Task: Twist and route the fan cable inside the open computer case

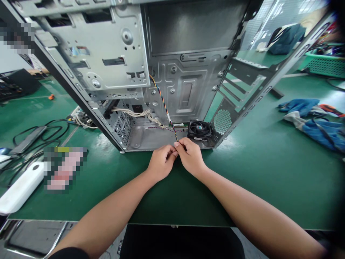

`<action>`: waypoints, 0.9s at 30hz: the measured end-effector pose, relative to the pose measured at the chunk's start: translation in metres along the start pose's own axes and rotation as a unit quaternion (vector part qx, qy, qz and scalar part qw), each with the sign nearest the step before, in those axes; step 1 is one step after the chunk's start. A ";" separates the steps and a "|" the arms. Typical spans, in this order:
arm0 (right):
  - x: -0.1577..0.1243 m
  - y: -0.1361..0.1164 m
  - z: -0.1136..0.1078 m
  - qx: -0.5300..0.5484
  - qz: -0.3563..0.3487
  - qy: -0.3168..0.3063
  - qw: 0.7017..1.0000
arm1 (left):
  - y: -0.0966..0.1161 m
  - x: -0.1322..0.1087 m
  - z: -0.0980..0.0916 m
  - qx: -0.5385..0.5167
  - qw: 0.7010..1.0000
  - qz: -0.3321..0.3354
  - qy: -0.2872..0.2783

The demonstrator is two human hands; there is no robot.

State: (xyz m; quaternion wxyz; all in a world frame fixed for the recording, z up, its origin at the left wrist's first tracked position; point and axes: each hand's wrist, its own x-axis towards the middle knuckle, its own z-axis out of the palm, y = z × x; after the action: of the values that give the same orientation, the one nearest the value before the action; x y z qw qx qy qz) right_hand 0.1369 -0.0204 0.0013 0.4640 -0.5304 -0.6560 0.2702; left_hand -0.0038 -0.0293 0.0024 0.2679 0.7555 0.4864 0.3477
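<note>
A twisted multicoloured cable (pixel 162 99) runs down from the drive cage of an open computer case (pixel 185 86) to my two hands at the front edge. My right hand (pixel 189 153) pinches the cable's lower part between thumb and forefinger. Right beside it, my left hand (pixel 163 160) has its fingertips pressed together at the cable's end, which they hide. Behind my hands, a black cooling fan (pixel 199 129) rests on the case floor at the right. A bundle of whitish front-panel wires (pixel 137 113) hangs inside at the left, near a green memory module (pixel 178 125).
The case stands on a green table (pixel 258 169). Left lie a black power strip (pixel 29 140) with tangled cords, a white elongated device (pixel 23 187) and a blurred-out item (pixel 64 169). Blue-grey gloves (pixel 315 118) lie right, with a green basket (pixel 326 63) behind.
</note>
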 end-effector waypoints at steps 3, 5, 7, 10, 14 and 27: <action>0.000 0.000 0.000 0.003 0.000 -0.006 1.000 | 0.000 0.000 0.000 -0.011 1.000 -0.011 -0.003; 0.000 0.000 0.001 0.004 -0.001 -0.007 1.000 | 0.000 0.000 0.000 -0.017 1.000 -0.016 -0.004; 0.000 0.000 0.001 0.004 -0.003 -0.006 1.000 | 0.000 0.000 0.000 -0.016 1.000 -0.016 -0.003; 0.000 -0.001 0.000 0.003 -0.003 0.001 1.000 | 0.001 0.000 -0.001 -0.007 1.000 -0.006 0.003; 0.000 -0.002 -0.001 0.002 -0.007 0.004 1.000 | 0.002 0.000 -0.002 0.006 1.000 0.005 0.013; 0.000 0.000 -0.001 -0.010 -0.008 0.007 1.000 | 0.000 0.000 -0.002 -0.004 1.000 0.005 0.005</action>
State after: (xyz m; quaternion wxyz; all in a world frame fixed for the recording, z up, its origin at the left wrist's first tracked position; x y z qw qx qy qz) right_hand 0.1374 -0.0208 0.0017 0.4659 -0.5313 -0.6596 0.2560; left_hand -0.0052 -0.0289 0.0039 0.2667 0.7553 0.4826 0.3542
